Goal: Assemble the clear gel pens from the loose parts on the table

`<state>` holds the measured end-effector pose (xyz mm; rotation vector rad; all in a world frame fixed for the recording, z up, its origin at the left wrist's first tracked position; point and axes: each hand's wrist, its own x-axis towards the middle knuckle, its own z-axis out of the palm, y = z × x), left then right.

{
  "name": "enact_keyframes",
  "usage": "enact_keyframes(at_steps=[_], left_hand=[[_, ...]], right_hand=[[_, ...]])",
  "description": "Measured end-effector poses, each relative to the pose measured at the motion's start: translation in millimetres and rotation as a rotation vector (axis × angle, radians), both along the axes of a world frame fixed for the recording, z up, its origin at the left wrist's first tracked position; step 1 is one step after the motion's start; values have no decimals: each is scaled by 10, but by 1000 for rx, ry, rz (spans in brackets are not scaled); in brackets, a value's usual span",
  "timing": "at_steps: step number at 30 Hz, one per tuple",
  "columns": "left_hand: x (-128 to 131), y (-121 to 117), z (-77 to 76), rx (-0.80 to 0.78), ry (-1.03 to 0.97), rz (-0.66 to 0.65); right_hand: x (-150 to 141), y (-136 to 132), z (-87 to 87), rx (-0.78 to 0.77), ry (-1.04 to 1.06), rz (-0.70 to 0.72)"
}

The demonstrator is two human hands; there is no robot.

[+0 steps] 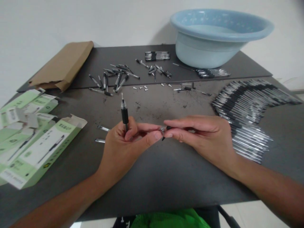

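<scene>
My left hand (pixel 123 142) grips a pen (pixel 124 113) with a black grip and clear barrel, held upright with its tip pointing up. The left thumb and forefinger reach right and meet my right hand (pixel 201 136), whose fingertips pinch a small silver and black pen part (pixel 164 129). Both hands hover just above the dark grey table (pixel 154 171), fingertips touching at the middle. Two loose pen pieces (pixel 102 134) lie on the table just left of my left hand.
A large fan of finished pens (pixel 247 110) lies at the right. Loose pens and tips (pixel 123 77) are scattered at the back, near a light blue basin (pixel 213 34). Green-white pen boxes (pixel 30 139) sit at the left, a brown cardboard box (pixel 64 63) behind them.
</scene>
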<state>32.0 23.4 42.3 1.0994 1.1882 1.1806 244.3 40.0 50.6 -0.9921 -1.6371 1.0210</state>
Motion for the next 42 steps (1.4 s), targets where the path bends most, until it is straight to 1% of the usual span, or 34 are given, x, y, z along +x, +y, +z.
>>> enact_keyframes(at_steps=[4, 8, 14, 18, 26, 29, 32, 37, 42], left_hand=[[16, -22, -12, 1, 1, -16], [8, -41, -19, 20, 43, -2], [1, -45, 10, 36, 89, -29], [21, -52, 16, 31, 60, -23], [8, 4, 14, -17, 6, 22], [9, 9, 34, -51, -35, -4], [8, 10, 44, -84, -104, -47], [-17, 17, 20, -130, -201, -108], [-34, 20, -27, -192, -296, -145]], right_hand=[[-12, -10, -29, -2, -4, -20], [-29, -9, -49, -7, 19, -22], [-88, 14, -106, 81, 70, -9], [-103, -2, -131, 112, 61, -3], [-48, 14, -76, 347, -151, 49], [-9, 57, -68, 447, -223, 87], [16, 80, -48, 542, -293, 93], [12, 69, 2, 579, -385, 95], [26, 89, -24, 581, -404, 117]])
